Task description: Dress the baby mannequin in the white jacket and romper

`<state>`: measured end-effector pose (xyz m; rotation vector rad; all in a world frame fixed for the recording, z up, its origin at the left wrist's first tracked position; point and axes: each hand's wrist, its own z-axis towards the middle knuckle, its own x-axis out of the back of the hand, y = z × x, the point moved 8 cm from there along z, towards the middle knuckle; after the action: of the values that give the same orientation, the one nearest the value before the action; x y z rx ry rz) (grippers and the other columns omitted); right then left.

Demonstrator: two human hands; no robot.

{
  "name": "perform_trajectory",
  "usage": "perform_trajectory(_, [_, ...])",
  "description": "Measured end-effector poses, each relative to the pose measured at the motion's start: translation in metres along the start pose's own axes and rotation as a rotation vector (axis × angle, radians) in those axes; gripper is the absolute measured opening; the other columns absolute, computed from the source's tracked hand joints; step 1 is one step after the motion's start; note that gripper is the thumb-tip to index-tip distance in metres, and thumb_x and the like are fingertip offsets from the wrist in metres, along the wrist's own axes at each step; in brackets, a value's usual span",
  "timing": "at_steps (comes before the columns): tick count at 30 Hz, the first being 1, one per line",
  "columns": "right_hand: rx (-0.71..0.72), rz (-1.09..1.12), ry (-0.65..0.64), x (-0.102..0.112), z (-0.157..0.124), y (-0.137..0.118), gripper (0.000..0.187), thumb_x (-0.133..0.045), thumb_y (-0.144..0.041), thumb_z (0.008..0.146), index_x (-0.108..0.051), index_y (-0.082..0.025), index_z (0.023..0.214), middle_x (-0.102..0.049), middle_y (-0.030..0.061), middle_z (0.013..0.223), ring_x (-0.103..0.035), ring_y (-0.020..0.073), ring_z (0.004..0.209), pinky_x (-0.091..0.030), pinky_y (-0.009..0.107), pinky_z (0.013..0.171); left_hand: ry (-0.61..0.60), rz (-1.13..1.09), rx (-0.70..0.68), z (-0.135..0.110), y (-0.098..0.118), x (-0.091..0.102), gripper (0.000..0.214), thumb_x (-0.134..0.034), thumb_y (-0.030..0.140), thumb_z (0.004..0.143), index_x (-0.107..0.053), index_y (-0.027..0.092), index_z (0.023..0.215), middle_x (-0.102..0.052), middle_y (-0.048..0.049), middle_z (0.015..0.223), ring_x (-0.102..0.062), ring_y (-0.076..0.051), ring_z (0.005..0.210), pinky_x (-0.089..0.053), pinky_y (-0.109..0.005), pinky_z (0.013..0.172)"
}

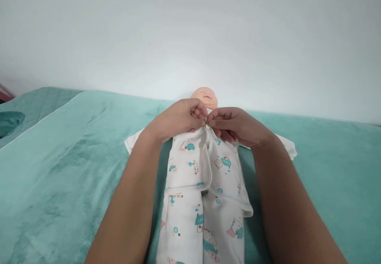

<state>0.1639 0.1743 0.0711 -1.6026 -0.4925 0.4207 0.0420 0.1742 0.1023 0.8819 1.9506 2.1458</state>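
A baby doll (205, 96) lies on its back, dressed in a white printed jacket (187, 164) and matching trousers (181, 224). My left hand (186, 115) pinches the jacket's front edge near the collar, fingers curled. Facing it, my right hand (230, 123) grips the other side of the same opening between thumb and fingers. A small pale button (207, 126) shows between my fingertips. Lower on the front a second button (203, 146) is visible. Below that the jacket's two front edges hang apart. My fingers hide part of the collar.
A teal plush cover (89, 168) spreads under the doll. Behind its head rises a plain pale wall (190, 29). The jacket's sleeves stretch out to both sides, the right one (287, 147) partly behind my forearm. A dark green rounded thing (10, 122) sits at the far left.
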Motion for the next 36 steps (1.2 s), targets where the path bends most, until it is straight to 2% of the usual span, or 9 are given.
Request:
perform_trajectory(4, [0.014, 0.018, -0.003, -0.001, 0.0, -0.001, 0.013, -0.069, -0.026, 0.083, -0.059, -0.017, 0.078, -0.058, -0.0035, 0.058, -0.044, 0.0041, 0.039, -0.026, 0.017, 0.035, 0.018, 0.031, -0.008, 0.0, 0.001, 0.001, 0.012, -0.06, 0.016, 0.075, -0.062, 0.02, 0.087, -0.06, -0.0001, 0.078, -0.053, -0.009, 0.062, -0.041, -0.023, 0.056])
perform_trajectory(8, [0.044, 0.0, 0.037, 0.0, 0.001, -0.002, 0.018, -0.067, -0.032, 0.084, -0.058, -0.018, 0.078, -0.059, -0.003, 0.061, -0.043, 0.0044, 0.039, -0.026, 0.019, 0.035, 0.054, 0.097, -0.018, 0.0, 0.002, 0.0, 0.004, -0.056, 0.023, 0.08, -0.059, 0.02, 0.082, -0.054, 0.0022, 0.065, -0.047, -0.009, 0.054, -0.034, -0.023, 0.05])
perform_trajectory(15, [0.078, -0.25, 0.275, -0.006, -0.016, -0.011, 0.035, -0.062, -0.045, 0.085, -0.05, -0.019, 0.065, -0.051, -0.0038, 0.056, -0.039, 0.0064, 0.043, -0.027, 0.022, 0.042, 0.263, -0.042, -0.093, -0.021, -0.008, -0.007, 0.011, -0.056, 0.03, 0.084, -0.057, 0.019, 0.082, -0.047, 0.0044, 0.064, -0.04, -0.008, 0.054, -0.031, -0.023, 0.051])
perform_trajectory(18, [0.046, -0.383, 0.334, -0.02, -0.035, -0.012, 0.03, -0.061, -0.045, 0.084, -0.051, -0.021, 0.071, -0.046, -0.006, 0.055, -0.038, 0.0084, 0.047, -0.028, 0.023, 0.046, 0.326, -0.086, -0.107, -0.038, -0.012, -0.013, 0.012, -0.057, 0.031, 0.084, -0.059, 0.02, 0.083, -0.048, 0.0042, 0.066, -0.041, -0.009, 0.057, -0.032, -0.023, 0.054])
perform_trajectory(21, [0.052, -0.576, 0.369, -0.039, -0.057, -0.01, 0.018, -0.063, -0.038, 0.081, -0.054, -0.022, 0.085, -0.053, -0.0036, 0.071, -0.046, 0.0119, 0.061, -0.036, 0.025, 0.055, 0.35, -0.055, -0.103, -0.055, -0.015, -0.02, 0.011, -0.057, 0.03, 0.084, -0.061, 0.02, 0.082, -0.052, 0.0031, 0.068, -0.045, -0.011, 0.063, -0.036, -0.024, 0.059])
perform_trajectory(24, [0.126, -0.821, 0.461, -0.058, -0.075, -0.011, 0.023, -0.063, -0.03, 0.078, -0.052, -0.022, 0.098, -0.058, 0.0029, 0.096, -0.052, 0.0175, 0.082, -0.043, 0.031, 0.07, 0.397, -0.001, -0.118, -0.071, -0.019, -0.024, 0.01, -0.056, 0.027, 0.085, -0.062, 0.02, 0.08, -0.055, 0.0011, 0.073, -0.049, -0.013, 0.068, -0.04, -0.026, 0.064])
perform_trajectory(27, [0.138, -1.091, 0.545, -0.077, -0.084, -0.01, 0.028, -0.061, -0.028, 0.079, -0.05, -0.019, 0.103, -0.057, 0.0087, 0.104, -0.052, 0.0242, 0.094, -0.043, 0.037, 0.078, 0.426, 0.031, -0.184, -0.084, -0.021, -0.026, 0.012, -0.055, 0.026, 0.087, -0.063, 0.02, 0.083, -0.059, -0.0017, 0.085, -0.052, -0.014, 0.076, -0.043, -0.027, 0.071])
perform_trajectory(31, [0.105, -1.345, 0.677, -0.095, -0.087, -0.012, 0.023, -0.058, -0.035, 0.086, -0.05, -0.019, 0.099, -0.057, 0.0119, 0.101, -0.052, 0.0288, 0.094, -0.042, 0.038, 0.075, 0.417, 0.071, -0.213, -0.089, -0.024, -0.027, 0.014, -0.052, 0.023, 0.089, -0.065, 0.02, 0.09, -0.061, -0.0039, 0.094, -0.055, -0.016, 0.086, -0.044, -0.029, 0.079])
perform_trajectory(36, [0.053, -1.38, 0.77, -0.101, -0.086, -0.012, 0.015, -0.051, -0.034, 0.09, -0.047, -0.02, 0.087, -0.058, 0.0094, 0.089, -0.054, 0.0244, 0.082, -0.033, 0.031, 0.059, 0.408, 0.067, -0.205, -0.087, -0.027, -0.023, 0.017, -0.051, 0.015, 0.085, -0.065, 0.02, 0.093, -0.061, -0.0037, 0.098, -0.056, -0.015, 0.087, -0.045, -0.029, 0.081])
